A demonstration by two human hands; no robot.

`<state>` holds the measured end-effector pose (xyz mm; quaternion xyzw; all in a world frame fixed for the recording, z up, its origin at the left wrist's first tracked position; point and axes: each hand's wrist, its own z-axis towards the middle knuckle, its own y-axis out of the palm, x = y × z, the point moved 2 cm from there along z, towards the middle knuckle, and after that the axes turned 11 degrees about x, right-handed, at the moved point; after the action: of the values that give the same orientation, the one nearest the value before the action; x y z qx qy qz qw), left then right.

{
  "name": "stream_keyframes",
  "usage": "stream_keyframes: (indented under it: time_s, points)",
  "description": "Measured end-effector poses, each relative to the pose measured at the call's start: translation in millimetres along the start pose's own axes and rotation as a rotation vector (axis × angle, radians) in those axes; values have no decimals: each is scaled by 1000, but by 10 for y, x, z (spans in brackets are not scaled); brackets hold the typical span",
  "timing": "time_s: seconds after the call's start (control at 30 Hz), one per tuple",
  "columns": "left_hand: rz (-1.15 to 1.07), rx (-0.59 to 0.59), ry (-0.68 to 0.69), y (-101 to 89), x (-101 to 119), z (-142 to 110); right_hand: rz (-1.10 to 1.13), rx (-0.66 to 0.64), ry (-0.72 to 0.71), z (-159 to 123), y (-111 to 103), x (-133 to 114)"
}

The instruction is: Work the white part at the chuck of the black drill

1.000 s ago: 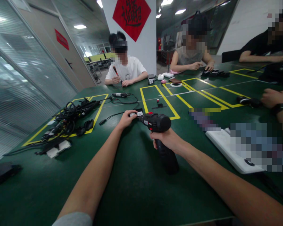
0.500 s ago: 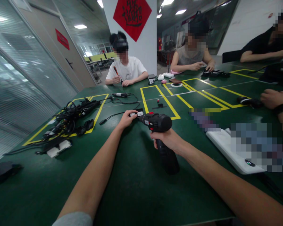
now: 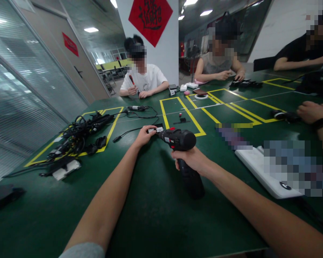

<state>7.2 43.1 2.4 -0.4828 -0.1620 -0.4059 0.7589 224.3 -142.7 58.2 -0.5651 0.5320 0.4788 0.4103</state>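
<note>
We are watching the person's right hand point(image 3: 190, 160) gripping a black-and-red cordless drill point(image 3: 179, 140) by its handle, holding it tilted across the green tabletop point(image 3: 150, 222), with the nose pointing left. The right fingers point(image 3: 185, 157) are wrapped closed around the top of the grip. The left hand point(image 3: 144, 135) is sitting just ahead of the drill's nose, its fingers point(image 3: 151, 129) curled and pinching a small black-and-white part point(image 3: 155, 130), which is touching or nearly touching the nose; we cannot tell whether they are joined.

We are noting the risks. The small part looks like it could slip from the pinch and drop onto the tabletop if the fingers loosen. A thin black cable point(image 3: 126, 133) is lying close by on the left, and it could snag if either hand swings that way, though we cannot tell whether it is attached to the part. Any pull on the trigger, which we cannot see, could spin the nose beside the left fingers.

Against the earlier frame, we are seeing almost no difference: both hands and the drill are occupying nearly the same places, and only the view is shifting very slightly.
</note>
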Motion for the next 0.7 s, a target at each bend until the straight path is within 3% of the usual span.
stream_keyframes:
  time_s: [0.7]
  points:
    - [3, 7, 11, 4, -16, 4, -18, 6, -18, 3, -1, -8]
